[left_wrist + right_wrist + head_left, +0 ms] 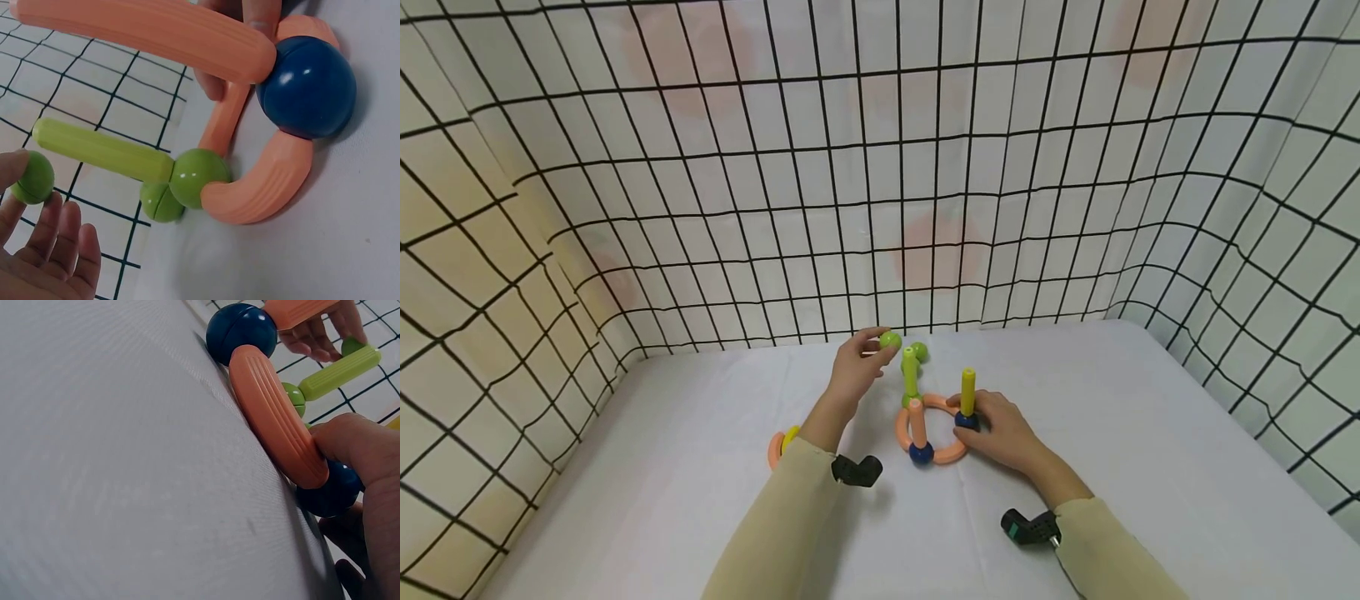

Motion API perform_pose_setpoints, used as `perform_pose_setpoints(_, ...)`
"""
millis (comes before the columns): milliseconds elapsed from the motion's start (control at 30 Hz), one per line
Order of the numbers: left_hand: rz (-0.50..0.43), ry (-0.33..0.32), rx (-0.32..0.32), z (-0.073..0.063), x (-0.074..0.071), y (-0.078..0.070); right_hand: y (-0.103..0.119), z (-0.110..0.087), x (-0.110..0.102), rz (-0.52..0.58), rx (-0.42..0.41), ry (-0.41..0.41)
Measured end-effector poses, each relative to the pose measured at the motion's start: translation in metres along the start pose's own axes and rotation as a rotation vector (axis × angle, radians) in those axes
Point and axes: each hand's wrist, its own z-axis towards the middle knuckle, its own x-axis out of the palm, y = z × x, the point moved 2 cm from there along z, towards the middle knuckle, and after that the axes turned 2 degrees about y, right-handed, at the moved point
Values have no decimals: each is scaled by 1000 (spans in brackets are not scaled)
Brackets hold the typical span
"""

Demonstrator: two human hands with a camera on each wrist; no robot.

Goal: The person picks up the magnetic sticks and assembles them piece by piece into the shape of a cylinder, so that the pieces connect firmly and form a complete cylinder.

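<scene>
My left hand (853, 367) pinches a green ball (891, 340) between thumb and fingers, raised beyond the ring. On the table lies a ring of curved orange pieces (951, 452) joined by balls. From its front blue ball (921, 453) an orange rod (917, 422) stands up. A lime-green rod (911, 375) rises from the green ball (199, 177) on the ring's far left. My right hand (1006, 429) grips the ring's right side around another blue ball (330, 490), which bears an upright yellow rod (967, 392). Its thumb (344, 440) presses near an orange curved piece (275, 415).
Loose green balls (919, 351) lie just behind the ring. An orange curved piece (774, 451) and a yellow curved piece (789, 437) lie at the left, partly behind my left forearm. A black-lined grid wall (880, 175) encloses the white table (1150, 450) at the back and sides.
</scene>
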Motion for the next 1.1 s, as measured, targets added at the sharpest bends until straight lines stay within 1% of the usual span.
perform_pose_setpoints(100,-11,3,22,-2,0,-5,1,1,-1,-6,-15,-3)
perform_pose_setpoints(200,-27,12,45,-4,0,-9,0,1,0,-6,-11,0)
perform_pose_setpoints(433,-46,50,86,-5,1,-12,0,1,0,-3,-37,-13)
perform_pose_setpoints(600,-24,82,112,-7,3,-15,0,1,0,-6,-33,-11)
perform_pose_setpoints(800,15,103,130,-8,3,-15,1,1,0,3,-16,-3)
perform_pose_setpoints(1100,14,134,142,-10,6,-15,1,-1,0,1,-2,-2)
